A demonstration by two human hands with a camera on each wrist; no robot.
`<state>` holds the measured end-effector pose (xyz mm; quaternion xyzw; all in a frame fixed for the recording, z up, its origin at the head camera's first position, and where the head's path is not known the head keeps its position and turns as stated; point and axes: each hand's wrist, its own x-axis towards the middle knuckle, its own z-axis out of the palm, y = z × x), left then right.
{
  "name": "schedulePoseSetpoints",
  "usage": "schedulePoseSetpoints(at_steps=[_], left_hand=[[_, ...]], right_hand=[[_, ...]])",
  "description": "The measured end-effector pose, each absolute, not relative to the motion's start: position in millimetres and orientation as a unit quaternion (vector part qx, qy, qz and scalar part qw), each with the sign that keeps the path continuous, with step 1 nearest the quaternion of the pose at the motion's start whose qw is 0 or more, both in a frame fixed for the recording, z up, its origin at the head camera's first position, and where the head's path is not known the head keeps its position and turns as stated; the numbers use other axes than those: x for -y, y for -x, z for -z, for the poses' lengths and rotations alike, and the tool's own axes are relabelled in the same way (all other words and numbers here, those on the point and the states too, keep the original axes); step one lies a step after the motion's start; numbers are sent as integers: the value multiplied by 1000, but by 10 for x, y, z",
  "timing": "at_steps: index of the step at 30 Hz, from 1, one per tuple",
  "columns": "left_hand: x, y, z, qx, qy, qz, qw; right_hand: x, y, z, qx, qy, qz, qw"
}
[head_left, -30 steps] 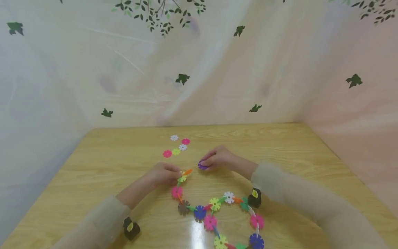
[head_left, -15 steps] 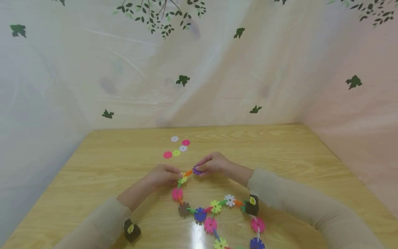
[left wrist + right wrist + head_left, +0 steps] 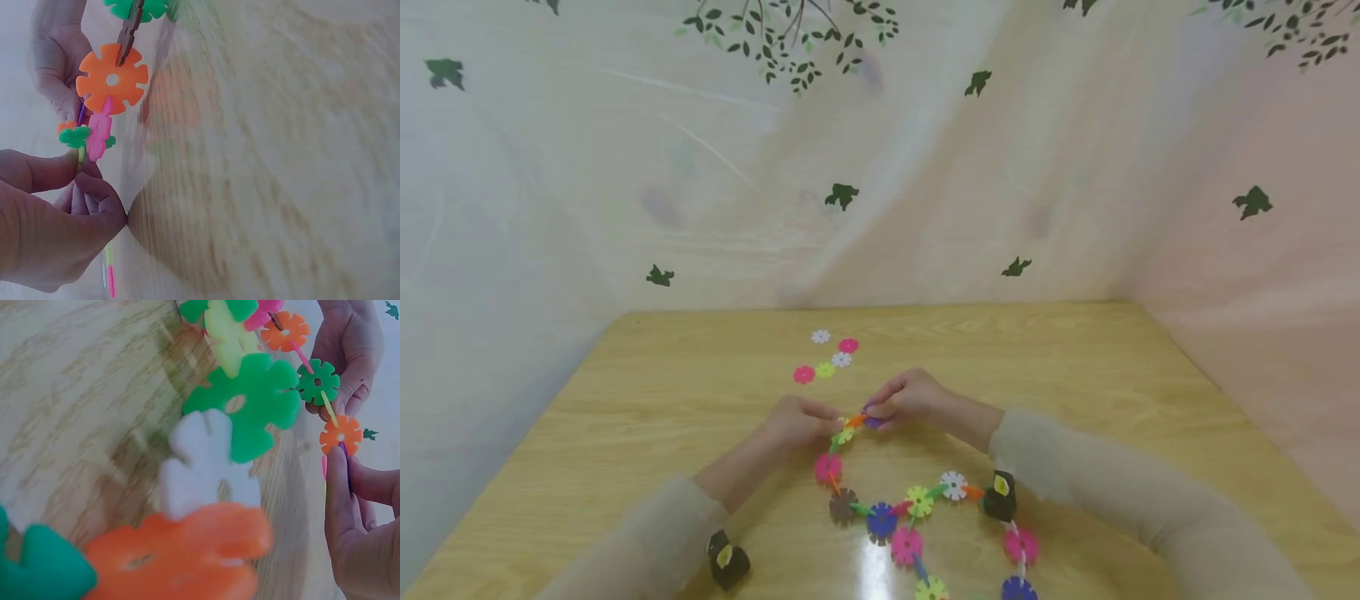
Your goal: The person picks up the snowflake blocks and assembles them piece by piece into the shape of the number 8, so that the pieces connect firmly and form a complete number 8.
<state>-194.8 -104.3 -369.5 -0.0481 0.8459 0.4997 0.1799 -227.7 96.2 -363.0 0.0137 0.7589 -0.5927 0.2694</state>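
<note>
Snowflake-shaped plastic discs, slotted edge to edge, form a chain that curves across the table in the head view, with a brown disc (image 3: 843, 505) and a blue disc (image 3: 882, 521) among them. My left hand (image 3: 797, 421) pinches a yellow disc (image 3: 847, 436) near the chain's upper end. Past it sits the end orange disc (image 3: 340, 434). Between thumb and fingers, my right hand (image 3: 913, 398) pinches a purple disc (image 3: 872, 421), its edge touching the orange one. Fingers cover much of the purple disc, so how deep the slots meet cannot be told.
Several loose discs lie behind the hands, among them a white one (image 3: 821, 337) and a pink one (image 3: 803, 375). The wooden table (image 3: 1037, 358) meets a printed cloth backdrop (image 3: 910, 233) at its far edge. More of the chain runs below the right forearm, partly out of view.
My right hand has come left and slightly nearer, bringing the purple disc from apart to touching the orange disc. My left hand has barely moved and keeps its pinch.
</note>
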Motion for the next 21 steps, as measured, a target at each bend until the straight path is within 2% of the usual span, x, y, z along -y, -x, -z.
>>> schedulePoseSetpoints(at_steps=[7,14,21], left_hand=[[1045,1922,3692,-838,60,-517,163],[1121,1923,3666,-809,56,-559,175],[1228,1923,3672,-784,69,-590,180]], right_hand=[[-957,2289,3638,-743,-15,617,257],[-977,2353,3584,-717,-30,630,297],[-908,2419,3616,-690,-62,651,309]])
